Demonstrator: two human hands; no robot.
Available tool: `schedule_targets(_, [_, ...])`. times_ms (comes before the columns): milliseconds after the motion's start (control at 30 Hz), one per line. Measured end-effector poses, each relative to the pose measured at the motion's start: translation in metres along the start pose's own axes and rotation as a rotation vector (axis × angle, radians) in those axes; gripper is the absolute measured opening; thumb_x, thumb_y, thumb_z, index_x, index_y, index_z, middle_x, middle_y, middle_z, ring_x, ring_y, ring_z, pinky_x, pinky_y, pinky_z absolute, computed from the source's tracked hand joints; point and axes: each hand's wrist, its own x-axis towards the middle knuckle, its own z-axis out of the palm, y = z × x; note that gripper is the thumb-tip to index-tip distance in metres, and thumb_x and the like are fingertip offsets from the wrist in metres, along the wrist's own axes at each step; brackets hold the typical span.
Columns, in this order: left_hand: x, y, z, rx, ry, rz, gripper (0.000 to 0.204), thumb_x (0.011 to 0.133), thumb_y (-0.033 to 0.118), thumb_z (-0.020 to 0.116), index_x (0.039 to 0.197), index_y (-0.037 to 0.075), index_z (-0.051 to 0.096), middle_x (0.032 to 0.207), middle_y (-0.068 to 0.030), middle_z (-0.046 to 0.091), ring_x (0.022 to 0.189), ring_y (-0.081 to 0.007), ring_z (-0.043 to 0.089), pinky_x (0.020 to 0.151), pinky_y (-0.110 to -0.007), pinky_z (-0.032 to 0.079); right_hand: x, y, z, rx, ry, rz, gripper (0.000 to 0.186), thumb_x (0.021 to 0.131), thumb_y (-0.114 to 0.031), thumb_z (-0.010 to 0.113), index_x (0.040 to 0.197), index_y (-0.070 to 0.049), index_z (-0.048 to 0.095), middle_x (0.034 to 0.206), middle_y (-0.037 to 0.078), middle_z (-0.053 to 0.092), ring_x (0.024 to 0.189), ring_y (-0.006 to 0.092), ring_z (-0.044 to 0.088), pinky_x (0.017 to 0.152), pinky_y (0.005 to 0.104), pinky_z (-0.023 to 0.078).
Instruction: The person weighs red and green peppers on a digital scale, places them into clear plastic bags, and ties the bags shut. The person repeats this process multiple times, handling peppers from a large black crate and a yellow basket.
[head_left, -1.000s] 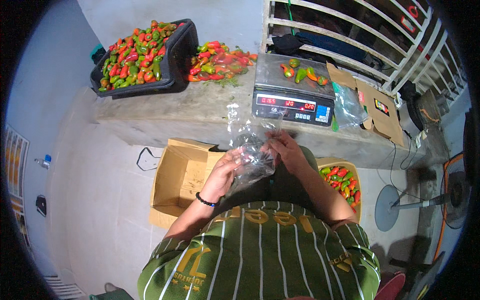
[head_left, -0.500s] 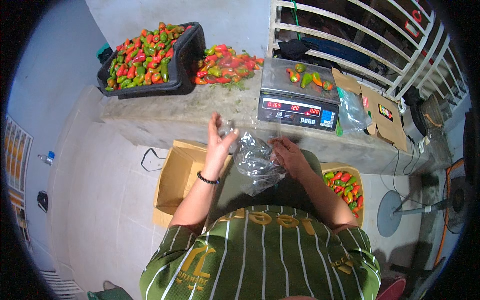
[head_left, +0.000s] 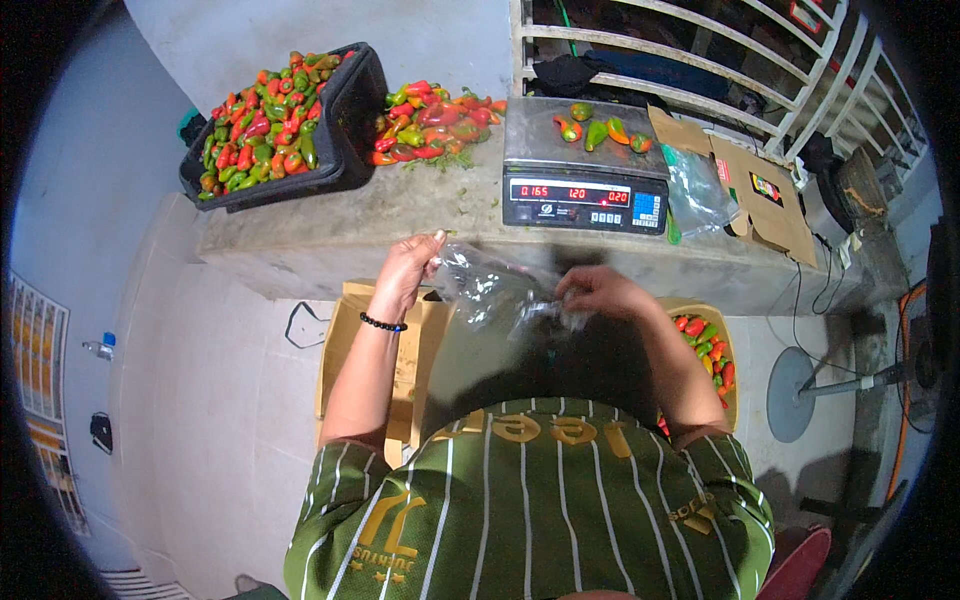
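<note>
A clear plastic bag (head_left: 492, 290) is stretched sideways between my two hands, in front of the concrete ledge. My left hand (head_left: 408, 268) pinches its left end, thumb and fingers closed; a dark bead bracelet circles that wrist. At the other end, my right hand (head_left: 598, 292) has its fingers closed on the plastic. No peppers show inside the bag. Beyond my hands a digital scale (head_left: 585, 200) stands on the ledge, its red display lit. Several red, orange and green peppers (head_left: 597, 133) lie on its metal plate.
On the concrete ledge (head_left: 300, 238) stand a black crate (head_left: 350, 150) heaped with peppers, a loose pepper pile (head_left: 435, 122), clear bags (head_left: 697, 190) and flattened cardboard (head_left: 765, 205). Below are a cardboard box (head_left: 345, 340) at left, a pepper-filled box (head_left: 712, 350) and a fan's round base (head_left: 792, 395) at right.
My left hand has gone from spread fingers to a pinch on the bag and shifted slightly left. My right hand has moved a little right, and the bag is drawn out wider. The view has shifted slightly.
</note>
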Motion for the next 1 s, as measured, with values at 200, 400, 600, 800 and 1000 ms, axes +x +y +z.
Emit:
schedule_targets(200, [-0.016,-0.015,0.009,-0.466,-0.057,-0.049,0.014,0.086,0.014,0.054,0.082,0.001,0.057,0.067,-0.0025,0.057,0.056,-0.0103,0.053,0.054,-0.025,0.051,-0.005,0.020,-0.034,-0.024,0.268,0.109,0.020,0.072,-0.015,0.067,0.085,-0.001,0.061,0.074,0.005,0.060,0.070,0.0126,0.054,0.065,0.0284,0.044])
schedule_targets(400, [-0.015,-0.031,-0.023,-0.680,-0.113,-0.085,0.014,0.088,0.009,0.048,0.091,-0.002,0.057,0.074,-0.0063,0.058,0.066,-0.0162,0.060,0.061,-0.031,0.054,-0.014,0.024,-0.042,0.351,0.385,0.054,0.018,0.070,-0.006,0.065,0.084,-0.001,0.055,0.074,0.004,0.055,0.070,0.0144,0.051,0.066,0.0283,0.042])
schedule_targets(600, [-0.035,-0.044,0.012,-0.463,0.061,-0.149,0.008,0.086,0.009,0.050,0.083,0.003,0.054,0.066,-0.0043,0.057,0.055,-0.0134,0.056,0.051,-0.026,0.050,0.017,0.016,-0.004,-0.476,1.216,-0.455,0.015,0.075,-0.011,0.058,0.085,-0.003,0.050,0.075,0.014,0.054,0.069,0.0313,0.052,0.069,0.0375,0.042])
schedule_targets(800, [-0.042,-0.060,0.092,-0.368,-0.049,-0.135,0.016,0.083,0.018,0.060,0.070,0.009,0.055,0.057,0.0017,0.052,0.045,-0.0049,0.045,0.039,-0.018,0.033,0.011,-0.054,0.087,-0.079,0.423,-0.120,0.022,0.078,-0.018,0.063,0.083,0.000,0.053,0.069,0.005,0.057,0.063,0.0126,0.055,0.059,0.0275,0.045])
schedule_targets(1000, [-0.043,-0.073,0.080,-0.634,-0.259,-0.078,0.017,0.086,0.020,0.056,0.075,0.008,0.058,0.068,-0.0008,0.058,0.058,-0.0098,0.054,0.056,-0.023,0.047,0.008,-0.034,0.057,0.334,0.316,0.033,0.016,0.084,-0.020,0.056,0.078,-0.004,0.053,0.069,0.003,0.056,0.061,0.0100,0.055,0.055,0.0249,0.046])
